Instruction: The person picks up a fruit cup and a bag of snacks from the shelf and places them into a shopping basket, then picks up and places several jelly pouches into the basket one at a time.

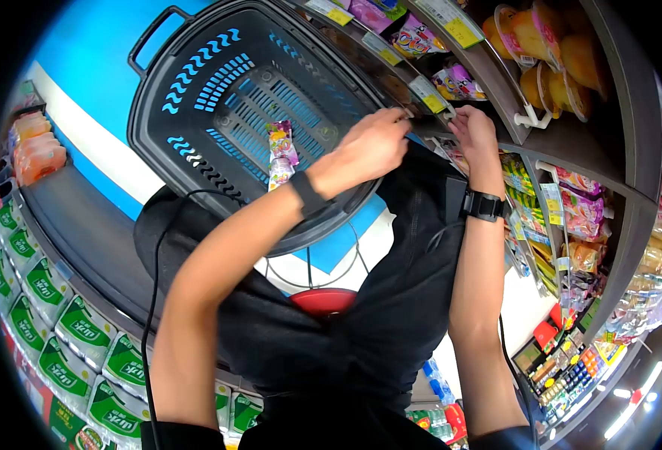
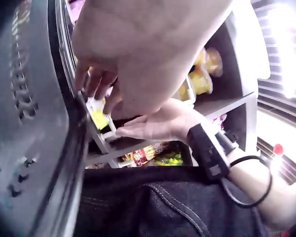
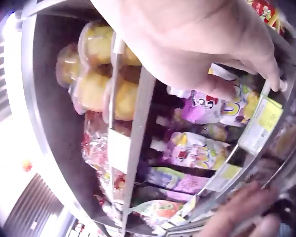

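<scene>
My left hand (image 1: 376, 146) is over the rim of the black basket (image 1: 142, 112), fingers loosely bent, with nothing seen in them. In the left wrist view its fingers hang beside a yellow price label (image 2: 99, 118). My right hand (image 1: 475, 139) is at the shelf front; in the left wrist view its fingers look straight. The right wrist view has this hand (image 3: 202, 44) above purple-and-white pouches (image 3: 195, 150), its thumb in front of one pouch (image 3: 202, 109) and a fingertip by the label rail. Contact with the pouch cannot be told. Inside the basket lies a pouch (image 1: 282, 142).
Fruit cups (image 1: 533, 37) stand on the shelf right of my right hand. More bagged snacks (image 1: 582, 214) fill lower compartments. A white hook (image 1: 532, 120) juts from the shelf edge. Green-and-white packs (image 1: 83, 330) line the left side, and a red round object (image 1: 323, 300) is between the legs.
</scene>
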Demonstrator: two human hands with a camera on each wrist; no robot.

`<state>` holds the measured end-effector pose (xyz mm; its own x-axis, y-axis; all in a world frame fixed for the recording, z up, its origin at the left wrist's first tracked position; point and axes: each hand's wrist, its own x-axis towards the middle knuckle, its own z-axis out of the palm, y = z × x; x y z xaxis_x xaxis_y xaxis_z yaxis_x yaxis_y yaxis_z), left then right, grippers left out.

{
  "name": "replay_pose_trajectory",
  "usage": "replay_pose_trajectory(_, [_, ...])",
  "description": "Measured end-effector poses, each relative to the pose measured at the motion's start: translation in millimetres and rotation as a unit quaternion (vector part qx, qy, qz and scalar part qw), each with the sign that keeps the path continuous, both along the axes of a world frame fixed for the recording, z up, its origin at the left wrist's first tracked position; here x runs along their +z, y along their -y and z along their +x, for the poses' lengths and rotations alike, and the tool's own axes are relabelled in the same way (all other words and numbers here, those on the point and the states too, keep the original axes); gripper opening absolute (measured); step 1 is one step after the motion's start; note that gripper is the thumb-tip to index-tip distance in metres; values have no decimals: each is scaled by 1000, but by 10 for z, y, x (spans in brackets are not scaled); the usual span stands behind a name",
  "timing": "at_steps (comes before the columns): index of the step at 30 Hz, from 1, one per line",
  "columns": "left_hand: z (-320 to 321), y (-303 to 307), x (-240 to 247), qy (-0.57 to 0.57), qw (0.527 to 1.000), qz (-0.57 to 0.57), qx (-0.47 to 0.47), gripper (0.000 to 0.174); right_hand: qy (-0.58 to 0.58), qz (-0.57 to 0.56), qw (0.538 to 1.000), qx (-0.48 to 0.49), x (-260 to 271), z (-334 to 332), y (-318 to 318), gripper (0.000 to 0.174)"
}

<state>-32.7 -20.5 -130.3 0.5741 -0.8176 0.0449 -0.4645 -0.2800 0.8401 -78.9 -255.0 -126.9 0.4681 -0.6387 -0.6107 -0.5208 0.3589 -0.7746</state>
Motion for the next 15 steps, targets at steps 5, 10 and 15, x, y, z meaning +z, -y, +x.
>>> replay_pose_trajectory(5, [446, -1312, 615, -90, 993, 27, 71, 16, 91, 98, 989, 68, 533, -10, -573, 25])
replay_pose_trajectory(10, [890, -2249, 219, -227, 898, 19, 376, 40, 124, 76, 962, 232, 518, 237, -1175, 31])
replay_pose_trajectory(15, [864, -2449, -55, -152, 901, -20, 406, 19, -6, -12, 887, 461, 53, 369, -2087, 32])
